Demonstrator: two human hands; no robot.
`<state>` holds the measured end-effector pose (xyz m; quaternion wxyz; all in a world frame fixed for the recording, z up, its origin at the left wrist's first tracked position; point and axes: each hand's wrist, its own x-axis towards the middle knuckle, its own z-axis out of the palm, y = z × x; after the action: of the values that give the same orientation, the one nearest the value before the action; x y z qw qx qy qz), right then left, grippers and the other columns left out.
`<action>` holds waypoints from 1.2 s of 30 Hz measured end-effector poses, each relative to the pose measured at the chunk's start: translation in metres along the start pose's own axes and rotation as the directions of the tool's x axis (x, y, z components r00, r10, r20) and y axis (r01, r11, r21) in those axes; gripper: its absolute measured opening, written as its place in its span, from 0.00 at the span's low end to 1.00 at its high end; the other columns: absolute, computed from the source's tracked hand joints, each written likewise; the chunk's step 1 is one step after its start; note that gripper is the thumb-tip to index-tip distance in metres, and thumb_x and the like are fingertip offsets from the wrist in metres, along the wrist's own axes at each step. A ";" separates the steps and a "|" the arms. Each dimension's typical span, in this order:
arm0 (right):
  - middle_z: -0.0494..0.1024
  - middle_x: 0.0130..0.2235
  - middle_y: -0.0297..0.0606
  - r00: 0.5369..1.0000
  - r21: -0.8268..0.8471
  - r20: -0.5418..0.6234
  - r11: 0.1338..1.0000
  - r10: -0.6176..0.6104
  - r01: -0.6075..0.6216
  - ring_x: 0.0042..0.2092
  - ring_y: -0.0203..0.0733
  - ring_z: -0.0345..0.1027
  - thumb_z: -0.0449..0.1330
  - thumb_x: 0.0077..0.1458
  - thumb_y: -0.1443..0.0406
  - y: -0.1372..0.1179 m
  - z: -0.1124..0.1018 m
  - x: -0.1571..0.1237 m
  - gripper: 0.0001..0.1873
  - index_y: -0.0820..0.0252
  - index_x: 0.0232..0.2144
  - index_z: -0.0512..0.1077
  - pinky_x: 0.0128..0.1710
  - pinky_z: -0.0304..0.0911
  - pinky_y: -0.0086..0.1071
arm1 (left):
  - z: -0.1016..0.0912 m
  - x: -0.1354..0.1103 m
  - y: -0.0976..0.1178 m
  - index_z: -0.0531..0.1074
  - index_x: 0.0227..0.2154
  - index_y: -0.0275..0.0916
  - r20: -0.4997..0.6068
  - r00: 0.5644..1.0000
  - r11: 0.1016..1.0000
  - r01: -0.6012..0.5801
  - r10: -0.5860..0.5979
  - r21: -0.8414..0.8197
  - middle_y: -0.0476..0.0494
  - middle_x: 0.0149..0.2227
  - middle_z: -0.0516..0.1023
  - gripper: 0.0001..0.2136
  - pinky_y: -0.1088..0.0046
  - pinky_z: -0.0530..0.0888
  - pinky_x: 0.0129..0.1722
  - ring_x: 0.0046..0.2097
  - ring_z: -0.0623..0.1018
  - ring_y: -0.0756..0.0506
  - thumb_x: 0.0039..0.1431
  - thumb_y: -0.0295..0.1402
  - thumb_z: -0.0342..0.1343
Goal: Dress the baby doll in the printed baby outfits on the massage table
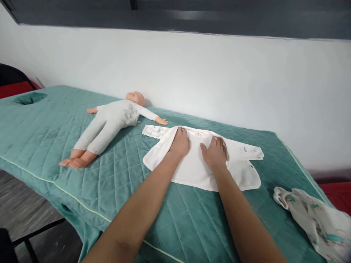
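A white baby shirt [194,164] lies spread on the bed with its front flaps folded outward. Its sleeves, printed with small green figures, stretch to both sides. My left hand [181,143] is at the shirt's left flap near the neckline, with the fingers bent over the cloth edge. Resting on the cloth by the right flap is my right hand [215,153], its thumb apart from the fingers and the fingertips partly hidden at the flap. To the left, a baby doll [109,116] in a white body suit lies on its back, one arm reaching close to the shirt's left sleeve.
A green quilted cover [115,182] spreads over the bed, with a face hole [30,98] at the far left. Crumpled printed baby clothing [315,223] lies at the right edge. A white wall [219,80] rises directly behind. A black chair frame [38,232] stands at lower left.
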<state>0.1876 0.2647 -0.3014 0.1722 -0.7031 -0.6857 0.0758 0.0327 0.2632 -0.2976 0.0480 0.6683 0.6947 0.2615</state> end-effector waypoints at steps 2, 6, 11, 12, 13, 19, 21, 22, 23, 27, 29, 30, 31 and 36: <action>0.49 0.71 0.60 1.000 0.034 -0.016 0.999 0.015 -0.014 0.73 0.58 0.40 0.48 0.63 0.54 0.001 0.000 0.001 0.39 0.73 0.68 0.50 0.70 0.41 0.50 | 0.001 0.000 -0.001 0.66 0.51 0.29 -0.005 1.000 1.000 -0.009 0.009 -0.002 0.26 0.59 0.64 0.14 0.56 0.66 0.62 0.59 0.70 0.34 0.64 0.27 0.48; 0.47 0.72 0.58 0.999 0.071 -0.044 0.997 0.026 -0.023 0.73 0.58 0.41 0.49 0.62 0.54 0.001 0.000 0.001 0.41 0.70 0.69 0.47 0.70 0.43 0.51 | 0.005 0.003 -0.003 0.66 0.52 0.30 -0.017 1.000 1.000 -0.024 0.023 -0.020 0.27 0.57 0.66 0.15 0.55 0.65 0.63 0.61 0.68 0.34 0.65 0.27 0.47; 0.44 0.72 0.57 0.997 0.090 -0.047 0.995 0.055 -0.051 0.72 0.60 0.43 0.52 0.60 0.55 -0.001 -0.003 -0.001 0.43 0.70 0.70 0.44 0.70 0.43 0.50 | 0.007 0.004 -0.004 0.64 0.55 0.27 -0.018 1.000 0.999 -0.022 0.021 -0.046 0.25 0.57 0.67 0.18 0.55 0.64 0.64 0.61 0.68 0.34 0.65 0.26 0.46; 0.44 0.72 0.57 0.997 0.099 -0.048 0.994 0.058 -0.053 0.72 0.60 0.43 0.52 0.60 0.55 -0.001 -0.003 -0.001 0.44 0.70 0.70 0.43 0.70 0.43 0.50 | 0.007 0.004 -0.004 0.64 0.56 0.27 -0.023 1.000 0.999 -0.021 0.020 -0.050 0.26 0.57 0.66 0.18 0.56 0.64 0.64 0.61 0.68 0.34 0.64 0.26 0.47; 0.44 0.72 0.57 0.997 0.108 -0.051 0.993 0.058 -0.052 0.72 0.60 0.42 0.52 0.59 0.56 -0.001 -0.004 -0.001 0.44 0.70 0.70 0.43 0.70 0.43 0.50 | 0.007 0.004 -0.004 0.63 0.56 0.27 -0.029 0.999 0.998 -0.020 0.018 -0.052 0.26 0.58 0.66 0.19 0.56 0.64 0.64 0.61 0.68 0.34 0.64 0.26 0.47; 0.45 0.72 0.58 0.997 0.123 -0.070 0.992 0.039 -0.030 0.71 0.61 0.43 0.52 0.59 0.57 0.001 -0.001 -0.001 0.43 0.70 0.70 0.44 0.70 0.44 0.52 | 0.008 0.003 -0.006 0.63 0.56 0.29 -0.067 0.998 0.998 -0.026 0.022 -0.055 0.27 0.58 0.65 0.19 0.55 0.64 0.64 0.61 0.67 0.34 0.63 0.26 0.48; 0.46 0.71 0.59 0.996 0.113 -0.078 0.993 0.031 -0.022 0.71 0.60 0.44 0.52 0.59 0.57 0.001 0.000 -0.001 0.42 0.70 0.70 0.45 0.70 0.44 0.52 | 0.009 0.003 -0.007 0.63 0.56 0.29 -0.067 0.997 0.998 -0.030 0.026 -0.049 0.27 0.58 0.65 0.19 0.55 0.64 0.64 0.61 0.67 0.34 0.63 0.26 0.48; 0.46 0.71 0.59 0.996 0.105 -0.080 0.994 0.027 -0.019 0.71 0.60 0.44 0.51 0.60 0.57 0.001 0.000 -0.002 0.41 0.70 0.69 0.45 0.70 0.44 0.52 | 0.009 0.003 -0.007 0.63 0.56 0.29 -0.065 0.998 0.999 -0.029 0.026 -0.045 0.27 0.58 0.65 0.18 0.55 0.65 0.64 0.61 0.68 0.34 0.63 0.26 0.48; 0.46 0.71 0.59 0.997 0.096 -0.079 0.995 0.024 -0.016 0.71 0.59 0.44 0.50 0.60 0.57 0.001 0.000 -0.002 0.41 0.70 0.69 0.45 0.70 0.44 0.51 | 0.009 0.003 -0.007 0.64 0.55 0.29 -0.060 0.998 0.999 -0.029 0.027 -0.038 0.27 0.57 0.66 0.18 0.55 0.65 0.63 0.61 0.68 0.35 0.63 0.26 0.48; 0.48 0.71 0.58 0.999 0.050 -0.041 0.999 0.019 -0.017 0.71 0.58 0.44 0.48 0.63 0.57 -0.001 -0.002 -0.003 0.39 0.72 0.69 0.47 0.69 0.45 0.49 | 0.007 0.003 -0.006 0.67 0.52 0.29 -0.032 0.999 0.999 -0.027 0.027 0.020 0.28 0.54 0.68 0.15 0.56 0.66 0.63 0.58 0.70 0.35 0.65 0.28 0.47; 0.49 0.71 0.58 1.000 0.010 -0.010 1.000 0.016 -0.016 0.72 0.57 0.44 0.47 0.64 0.57 -0.003 -0.002 -0.003 0.38 0.74 0.69 0.48 0.69 0.44 0.48 | 0.006 0.003 -0.005 0.69 0.48 0.29 -0.014 0.999 0.998 -0.030 0.031 0.049 0.28 0.53 0.70 0.12 0.57 0.67 0.62 0.57 0.72 0.36 0.66 0.28 0.46; 0.49 0.71 0.58 1.000 -0.013 0.004 1.000 0.012 -0.012 0.72 0.57 0.44 0.46 0.65 0.57 -0.003 -0.003 -0.003 0.37 0.75 0.69 0.49 0.69 0.44 0.47 | 0.006 0.003 -0.004 0.69 0.47 0.29 -0.006 0.999 0.998 -0.036 0.036 0.059 0.28 0.52 0.70 0.12 0.58 0.67 0.62 0.57 0.72 0.37 0.67 0.28 0.46; 0.49 0.71 0.59 1.000 -0.037 0.016 0.999 0.007 -0.006 0.72 0.58 0.44 0.45 0.65 0.56 -0.004 -0.003 -0.003 0.37 0.76 0.68 0.50 0.69 0.44 0.47 | 0.005 0.003 -0.004 0.70 0.46 0.29 0.001 0.999 0.997 -0.042 0.042 0.066 0.28 0.52 0.70 0.12 0.59 0.68 0.62 0.56 0.73 0.37 0.67 0.28 0.45; 0.49 0.71 0.60 0.998 -0.156 0.056 0.987 -0.037 0.045 0.73 0.57 0.41 0.41 0.68 0.56 -0.006 -0.003 -0.007 0.35 0.79 0.66 0.55 0.70 0.42 0.47 | 0.006 -0.002 0.001 0.69 0.51 0.27 0.042 0.998 0.994 -0.041 0.037 0.099 0.26 0.56 0.70 0.16 0.59 0.66 0.63 0.59 0.71 0.37 0.68 0.29 0.43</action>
<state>0.1826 0.2575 -0.2969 0.0994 -0.6980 -0.7082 0.0365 0.0361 0.2636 -0.3030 0.0234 0.6884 0.6927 0.2137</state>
